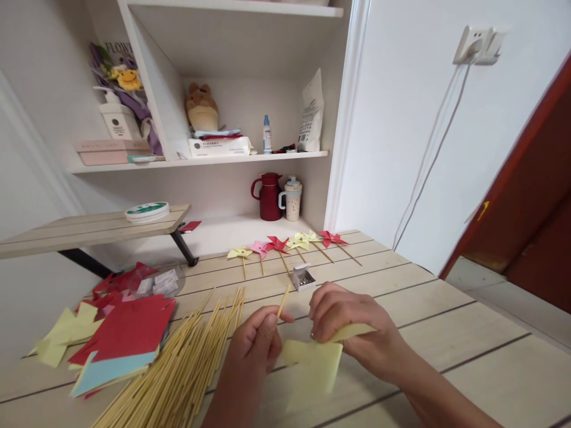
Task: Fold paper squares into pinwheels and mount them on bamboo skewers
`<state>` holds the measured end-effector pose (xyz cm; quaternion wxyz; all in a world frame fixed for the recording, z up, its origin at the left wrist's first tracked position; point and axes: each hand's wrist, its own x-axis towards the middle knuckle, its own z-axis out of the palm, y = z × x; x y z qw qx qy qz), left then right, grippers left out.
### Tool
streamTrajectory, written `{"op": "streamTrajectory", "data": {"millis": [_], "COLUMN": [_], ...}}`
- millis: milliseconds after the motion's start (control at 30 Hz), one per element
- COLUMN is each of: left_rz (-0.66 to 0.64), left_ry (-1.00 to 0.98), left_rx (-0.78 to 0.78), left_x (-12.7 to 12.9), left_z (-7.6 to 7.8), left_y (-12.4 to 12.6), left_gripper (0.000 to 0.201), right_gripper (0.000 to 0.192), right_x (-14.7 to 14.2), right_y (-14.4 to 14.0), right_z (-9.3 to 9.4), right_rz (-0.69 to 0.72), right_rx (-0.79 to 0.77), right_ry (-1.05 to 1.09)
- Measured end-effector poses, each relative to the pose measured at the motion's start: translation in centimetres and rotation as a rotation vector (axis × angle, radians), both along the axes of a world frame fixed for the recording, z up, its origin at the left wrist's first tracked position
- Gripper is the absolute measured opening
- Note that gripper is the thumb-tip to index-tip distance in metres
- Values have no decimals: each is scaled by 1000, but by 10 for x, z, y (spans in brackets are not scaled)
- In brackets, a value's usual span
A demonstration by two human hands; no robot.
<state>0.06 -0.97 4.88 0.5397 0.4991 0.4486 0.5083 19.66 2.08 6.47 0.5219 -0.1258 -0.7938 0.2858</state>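
Our L hand (257, 343) pinches a thin wooden stick (284, 301); our R hand (350, 318) grips yellow paper (317, 364) over the tabletop (468, 324). Paper's prob. light, soft, creases easily, so we'd pinch it nr centre; stick's stiffer.

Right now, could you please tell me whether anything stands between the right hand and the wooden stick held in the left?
Nothing visible does: tabletop shows between the right hand and the wooden stick in the left hand. The small open box sits beyond that gap.
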Motion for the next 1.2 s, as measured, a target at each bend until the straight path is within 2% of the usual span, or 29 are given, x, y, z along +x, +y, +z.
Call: {"op": "streamTrajectory", "data": {"millis": [133,333,400,600,700,833,900,1100,1200], "left_rz": [-32,-83,-110,-117,-60,83,144,406,421], "left_ry": [-81,-520,-607,-626,-475,28,175,331,334], "left_rx": [-5,-111,-130,-126,-90,16,64,165,245], "left_x": [-1,-8,-10,-12,-10,-6,-3,1,1], "left_z": [1,2,2,0,-2,-9,-12,-14,-14], "left_y": [-2,-2,-1,-1,1,8,10,4,0], "left_gripper": [38,29,25,24,30,37,36,28,26], "right_gripper": [11,9,10,8,6,5,6,10,12], "right_x": [0,1,1,1,2,3,3,5,6], "right_y": [1,4,5,3,3,5,4,3,3], "right_z": [-1,-3,-3,-3,-3,-3,-3,1,0], "right_rz": [10,52,65,88,88,86,85,50,1], "right_rx": [-18,-90,-115,-145,-162,-130,-108,-30,20], "right_ry": [1,39,47,47,59,69,70,35,32]}}
